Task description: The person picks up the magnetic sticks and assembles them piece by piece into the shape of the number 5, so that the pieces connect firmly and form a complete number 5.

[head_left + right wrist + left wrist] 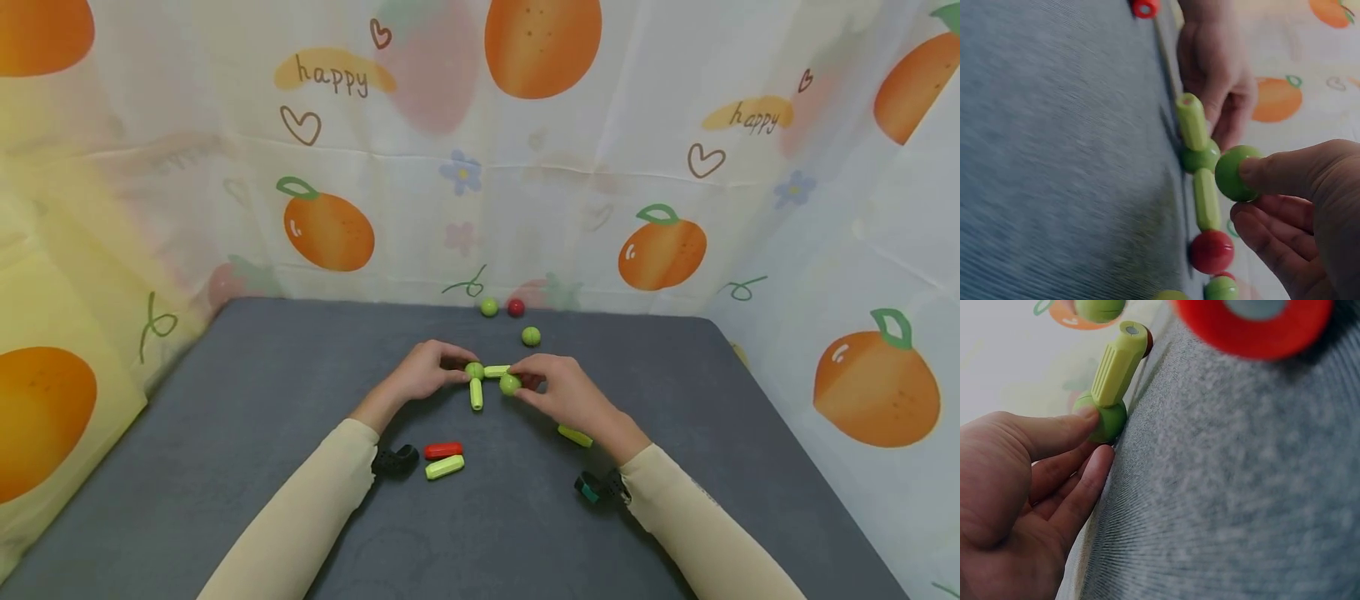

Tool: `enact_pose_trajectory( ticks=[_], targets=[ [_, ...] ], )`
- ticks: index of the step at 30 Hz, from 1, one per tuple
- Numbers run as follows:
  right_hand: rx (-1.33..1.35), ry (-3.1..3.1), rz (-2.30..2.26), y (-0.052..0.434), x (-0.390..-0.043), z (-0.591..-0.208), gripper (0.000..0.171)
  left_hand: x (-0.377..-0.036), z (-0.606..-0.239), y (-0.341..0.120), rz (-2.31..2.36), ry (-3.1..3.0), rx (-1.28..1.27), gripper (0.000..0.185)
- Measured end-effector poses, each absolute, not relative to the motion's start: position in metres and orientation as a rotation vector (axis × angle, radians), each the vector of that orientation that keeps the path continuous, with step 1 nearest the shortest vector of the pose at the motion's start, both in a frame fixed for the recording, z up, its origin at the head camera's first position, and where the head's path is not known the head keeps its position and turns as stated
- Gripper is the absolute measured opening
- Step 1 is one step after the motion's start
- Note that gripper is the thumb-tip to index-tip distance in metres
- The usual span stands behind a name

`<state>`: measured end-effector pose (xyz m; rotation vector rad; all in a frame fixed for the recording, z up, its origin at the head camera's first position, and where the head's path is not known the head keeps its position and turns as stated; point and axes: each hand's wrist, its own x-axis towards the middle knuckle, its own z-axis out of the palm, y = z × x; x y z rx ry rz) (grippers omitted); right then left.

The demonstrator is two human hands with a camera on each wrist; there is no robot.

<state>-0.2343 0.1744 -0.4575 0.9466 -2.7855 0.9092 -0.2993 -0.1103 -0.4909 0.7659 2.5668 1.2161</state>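
My left hand (433, 369) pinches a green ball (1110, 423) between thumb and fingers, low over the table. Two yellow-green rods join that ball: one rod (476, 394) points toward me, the other (1207, 200) runs to the right. At the second rod's far end sits a red ball (1211, 252), hidden by my right fingers in the head view. With thumb and fingertips, my right hand (558, 386) holds another green ball (1238, 173), just in front of the right-pointing rod. The near rod's end (1132, 329) shows a round grey centre.
Toward the back edge lie a green ball (489, 307), a red ball (516, 307) and another green ball (531, 337). Nearer me are a red rod (442, 451) and a yellow-green rod (445, 467). One more yellow-green rod (575, 436) lies under my right forearm. A patterned curtain (540, 225) rises behind.
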Motion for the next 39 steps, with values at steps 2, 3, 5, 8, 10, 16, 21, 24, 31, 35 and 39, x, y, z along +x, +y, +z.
enact_pose_trajectory(
  ticks=[2, 3, 5, 8, 10, 16, 21, 24, 31, 35, 39],
  targets=[
    [0.969, -2.800, 0.903, 0.173, -0.231, -0.460, 0.032, -0.300, -0.492, -0.110, 1.217, 2.568, 0.782, 0.028],
    [0.973, -2.815, 0.894, 0.172, -0.229, -0.461, 0.032, -0.300, -0.492, -0.110, 1.219, 2.567, 0.790, 0.028],
    [0.989, -2.845, 0.876, 0.169, -0.228, -0.464, 0.031, -0.299, -0.492, -0.111, 1.220, 2.568, 0.787, 0.028],
    [1.029, -2.887, 0.871, 0.165, -0.226, -0.467, 0.029, -0.297, -0.492, -0.113, 1.224, 2.569, 0.758, 0.029],
    [1.051, -2.907, 0.879, 0.163, -0.225, -0.469, 0.029, -0.296, -0.492, -0.113, 1.224, 2.572, 0.745, 0.029],
    [1.083, -2.901, 0.907, 0.161, -0.221, -0.472, 0.029, -0.297, -0.492, -0.110, 1.228, 2.568, 0.764, 0.028],
    [1.158, -2.846, 0.935, 0.158, -0.216, -0.473, 0.028, -0.299, -0.492, -0.108, 1.212, 2.577, 0.779, 0.028],
    [1.176, -2.819, 0.914, 0.155, -0.214, -0.475, 0.027, -0.300, -0.492, -0.108, 1.206, 2.579, 0.789, 0.028],
    [1.178, -2.792, 0.904, 0.143, -0.213, -0.477, 0.027, -0.299, -0.491, -0.108, 1.188, 2.598, 0.785, 0.028],
    [1.187, -2.763, 0.913, 0.140, -0.213, -0.478, 0.026, -0.299, -0.491, -0.108, 1.193, 2.602, 0.782, 0.028],
    [1.191, -2.737, 0.930, 0.137, -0.213, -0.479, 0.026, -0.299, -0.491, -0.109, 1.202, 2.608, 0.774, 0.027]
  ],
)
